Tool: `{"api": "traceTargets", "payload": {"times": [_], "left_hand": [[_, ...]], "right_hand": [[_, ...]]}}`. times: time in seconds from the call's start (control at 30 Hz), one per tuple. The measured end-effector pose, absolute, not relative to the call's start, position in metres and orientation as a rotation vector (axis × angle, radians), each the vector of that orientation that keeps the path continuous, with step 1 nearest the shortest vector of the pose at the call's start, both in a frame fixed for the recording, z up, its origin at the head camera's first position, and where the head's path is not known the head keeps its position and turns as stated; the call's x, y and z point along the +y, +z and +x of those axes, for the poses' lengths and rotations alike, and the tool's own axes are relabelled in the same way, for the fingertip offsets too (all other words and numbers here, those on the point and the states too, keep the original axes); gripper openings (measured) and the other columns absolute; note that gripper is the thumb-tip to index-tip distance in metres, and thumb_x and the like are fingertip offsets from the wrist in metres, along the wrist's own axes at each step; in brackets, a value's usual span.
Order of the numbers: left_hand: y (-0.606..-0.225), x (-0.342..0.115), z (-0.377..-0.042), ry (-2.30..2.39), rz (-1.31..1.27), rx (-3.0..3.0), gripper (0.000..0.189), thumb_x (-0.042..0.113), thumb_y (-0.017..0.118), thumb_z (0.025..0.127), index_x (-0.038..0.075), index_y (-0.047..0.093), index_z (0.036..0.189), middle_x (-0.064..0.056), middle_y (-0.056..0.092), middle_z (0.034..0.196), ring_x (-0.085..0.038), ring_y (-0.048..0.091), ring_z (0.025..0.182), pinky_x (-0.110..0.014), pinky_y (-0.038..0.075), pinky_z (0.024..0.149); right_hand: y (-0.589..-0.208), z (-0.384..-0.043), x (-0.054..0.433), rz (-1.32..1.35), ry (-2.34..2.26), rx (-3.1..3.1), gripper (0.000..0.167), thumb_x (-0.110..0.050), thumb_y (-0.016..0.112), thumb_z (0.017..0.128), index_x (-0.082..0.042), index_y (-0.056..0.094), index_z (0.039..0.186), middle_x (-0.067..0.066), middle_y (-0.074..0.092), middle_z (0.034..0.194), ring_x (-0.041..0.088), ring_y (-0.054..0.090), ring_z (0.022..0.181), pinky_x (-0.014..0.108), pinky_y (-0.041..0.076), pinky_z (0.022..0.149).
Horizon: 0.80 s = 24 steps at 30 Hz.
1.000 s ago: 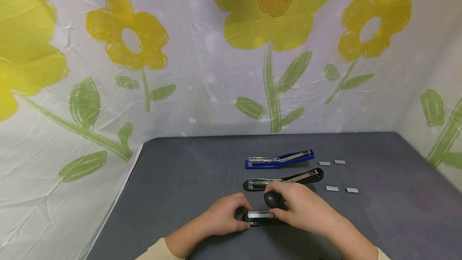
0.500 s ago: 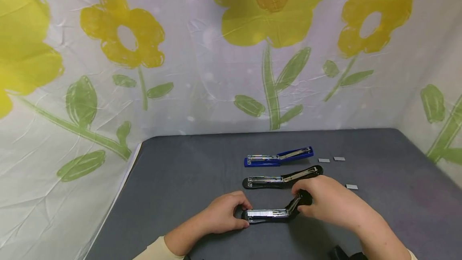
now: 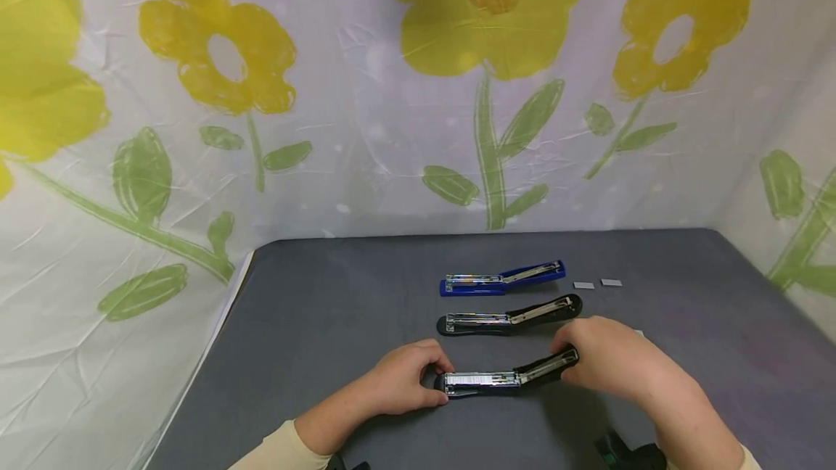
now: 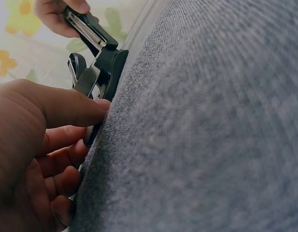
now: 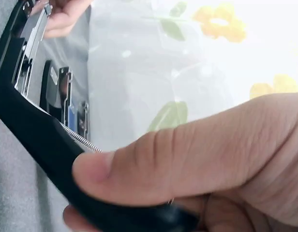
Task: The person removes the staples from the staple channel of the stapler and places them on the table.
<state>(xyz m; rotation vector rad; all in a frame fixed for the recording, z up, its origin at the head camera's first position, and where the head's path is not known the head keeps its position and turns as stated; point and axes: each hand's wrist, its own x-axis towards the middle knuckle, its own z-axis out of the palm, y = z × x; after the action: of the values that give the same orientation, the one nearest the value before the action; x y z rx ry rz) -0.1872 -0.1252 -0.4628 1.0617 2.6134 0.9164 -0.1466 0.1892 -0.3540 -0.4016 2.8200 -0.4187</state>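
Note:
A black stapler [image 3: 482,381] lies spread out nearest the person, its metal staple channel facing up. My left hand [image 3: 406,377] pinches the stapler's left end between thumb and fingers; in the left wrist view the thumb [image 4: 76,108] presses beside that end at the cloth. At the other end, my right hand [image 3: 617,355] grips the swung-back top arm, which tilts up off the table. The right wrist view shows a spring inside this arm [image 5: 37,130], with the right thumb [image 5: 98,171] along its edge. Some right fingers are hidden behind the arm.
Behind it lie a second black stapler [image 3: 480,322] and a blue stapler [image 3: 472,284], both spread out. Staple strips [image 3: 584,286] lie right of the blue one; another [image 3: 639,333] is mostly hidden behind the right hand. A flowered curtain [image 3: 366,129] borders the grey table [image 3: 326,296].
My right hand has swung the nearest stapler's top arm from raised over the base back and down to the right. The left hand has stayed on the left end.

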Motion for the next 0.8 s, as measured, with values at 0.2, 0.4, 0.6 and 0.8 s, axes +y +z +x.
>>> {"api": "traceTargets", "payload": {"times": [0.2,0.4,0.6,0.8], "left_hand": [[-0.464,-0.126,-0.186,0.934,1.06,2.611,0.029,0.021,0.089,0.079,0.02,0.074,0.103,0.018,0.058,0.095,0.0,0.052,0.082,-0.021,0.044,0.075],[-0.467,-0.125,-0.186,0.945,1.064,2.613,0.028,0.02,0.089,0.079,0.021,0.074,0.102,0.018,0.059,0.095,-0.001,0.052,0.08,-0.021,0.042,0.073],[-0.466,-0.125,-0.187,0.944,1.077,2.62,0.028,0.019,0.089,0.078,0.02,0.074,0.102,0.018,0.058,0.094,-0.001,0.049,0.074,-0.019,0.04,0.068],[-0.465,-0.126,-0.187,0.946,1.083,2.627,0.028,0.018,0.089,0.078,0.02,0.074,0.101,0.017,0.058,0.093,0.0,0.048,0.072,-0.019,0.04,0.067]], "right_hand": [[-0.36,-0.15,0.19,-0.375,-0.348,2.79,0.028,-0.003,0.083,0.075,-0.011,0.074,0.1,0.004,0.071,0.101,0.022,0.062,0.083,0.047,0.052,0.072],[-0.367,-0.15,0.188,-0.36,-0.307,2.807,0.026,-0.008,0.087,0.075,-0.012,0.074,0.097,0.002,0.07,0.094,0.019,0.061,0.078,0.045,0.052,0.069],[-0.364,-0.149,0.181,-0.399,-0.405,2.828,0.032,-0.032,0.086,0.082,-0.013,0.073,0.104,-0.002,0.07,0.098,0.021,0.065,0.086,0.048,0.053,0.077],[-0.364,-0.148,0.168,-0.563,-0.624,2.847,0.029,-0.027,0.082,0.089,-0.012,0.074,0.113,-0.002,0.072,0.107,0.023,0.069,0.1,0.048,0.054,0.085]]}}
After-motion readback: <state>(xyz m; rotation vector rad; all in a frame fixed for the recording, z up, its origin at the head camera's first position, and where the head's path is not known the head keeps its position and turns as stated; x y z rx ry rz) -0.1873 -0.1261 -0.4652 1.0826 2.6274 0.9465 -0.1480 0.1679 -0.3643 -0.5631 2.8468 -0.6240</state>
